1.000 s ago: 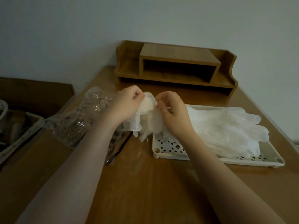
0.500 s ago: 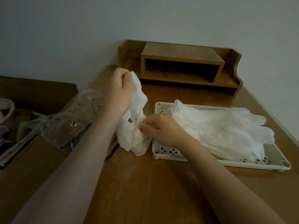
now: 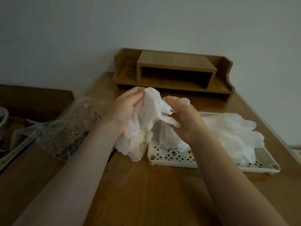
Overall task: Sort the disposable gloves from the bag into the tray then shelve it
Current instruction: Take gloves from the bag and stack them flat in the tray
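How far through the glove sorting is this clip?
Partway. Done: a stack of gloves lies flat in the tray. In hand: left hand and right hand grip a crumpled bunch. Left: laying these in, then moving the tray to the wooden shelf.

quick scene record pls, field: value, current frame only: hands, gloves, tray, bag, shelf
left hand: grips a crumpled bunch of white gloves, above the table near the tray's left end
right hand: pinches part of the same bunch
gloves in tray: laid flat in a pile, fingers pointing right
tray: white, perforated, on the table; not yet shelved
bag: clear plastic, lying left of the hands
shelf: wooden organiser at the back against the wall; what is seen of the central slot holds nothing
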`<state>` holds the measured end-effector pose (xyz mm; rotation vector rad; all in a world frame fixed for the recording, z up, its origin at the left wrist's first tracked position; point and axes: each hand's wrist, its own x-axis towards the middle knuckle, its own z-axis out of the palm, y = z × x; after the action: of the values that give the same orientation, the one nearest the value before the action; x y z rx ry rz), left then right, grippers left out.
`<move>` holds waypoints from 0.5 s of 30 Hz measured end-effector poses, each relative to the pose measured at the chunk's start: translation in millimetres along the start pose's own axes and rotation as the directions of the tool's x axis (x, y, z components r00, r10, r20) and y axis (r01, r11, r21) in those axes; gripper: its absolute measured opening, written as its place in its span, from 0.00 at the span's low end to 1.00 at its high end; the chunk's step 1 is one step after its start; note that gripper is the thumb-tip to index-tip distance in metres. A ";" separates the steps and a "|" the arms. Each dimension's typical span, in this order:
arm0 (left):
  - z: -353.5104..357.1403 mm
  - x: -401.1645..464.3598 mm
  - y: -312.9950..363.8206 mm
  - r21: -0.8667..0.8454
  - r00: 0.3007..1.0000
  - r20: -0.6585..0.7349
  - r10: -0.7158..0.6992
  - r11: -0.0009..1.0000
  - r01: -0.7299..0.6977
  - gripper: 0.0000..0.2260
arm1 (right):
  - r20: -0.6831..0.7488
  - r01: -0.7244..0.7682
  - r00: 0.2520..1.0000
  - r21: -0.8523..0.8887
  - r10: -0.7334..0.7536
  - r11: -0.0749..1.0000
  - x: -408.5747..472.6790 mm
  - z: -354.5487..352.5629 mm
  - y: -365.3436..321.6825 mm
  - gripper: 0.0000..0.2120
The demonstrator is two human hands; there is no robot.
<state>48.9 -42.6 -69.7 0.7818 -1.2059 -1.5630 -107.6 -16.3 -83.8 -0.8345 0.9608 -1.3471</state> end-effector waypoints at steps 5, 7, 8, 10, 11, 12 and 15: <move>7.1 -3.3 1.5 -0.040 0.998 0.053 -0.038 0.998 0.040 0.10 | -0.050 0.079 0.996 0.024 -0.078 0.997 -4.3 -9.9 -17.4 0.10; 13.0 -7.9 4.3 -0.050 0.991 0.110 -0.080 0.995 0.086 0.09 | -0.079 0.124 0.990 0.062 -0.119 0.990 -7.5 -12.3 -25.5 0.09; 14.0 -9.7 4.3 0.018 0.986 0.133 -0.100 0.995 0.099 0.11 | -0.086 0.126 0.989 0.096 -0.118 0.987 -9.2 -12.8 -29.0 0.09; 14.0 -11.2 2.6 0.230 0.965 0.224 -0.139 0.969 0.086 0.17 | -0.066 0.106 0.993 0.188 -0.095 0.977 -13.4 -15.8 -36.4 0.10; 12.9 -11.8 1.3 0.261 0.939 0.296 -0.175 0.960 0.096 0.17 | -0.033 0.083 0.996 0.245 -0.077 0.966 -15.2 -18.8 -38.6 0.11; 12.1 -12.6 1.2 0.221 0.902 0.365 -0.228 0.963 0.155 0.17 | 0.002 0.059 0.998 0.297 -0.062 0.953 -16.3 -22.0 -39.8 0.13; 15.0 -14.3 -2.9 0.072 0.820 0.511 -0.257 0.964 0.257 0.15 | 0.086 0.012 0.995 0.345 -0.044 0.938 -21.0 -34.4 -41.9 0.10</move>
<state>39.2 -24.1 -69.0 0.5490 -1.5296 -2.0872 -155.5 3.6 -57.5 -0.6366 0.6169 -1.4367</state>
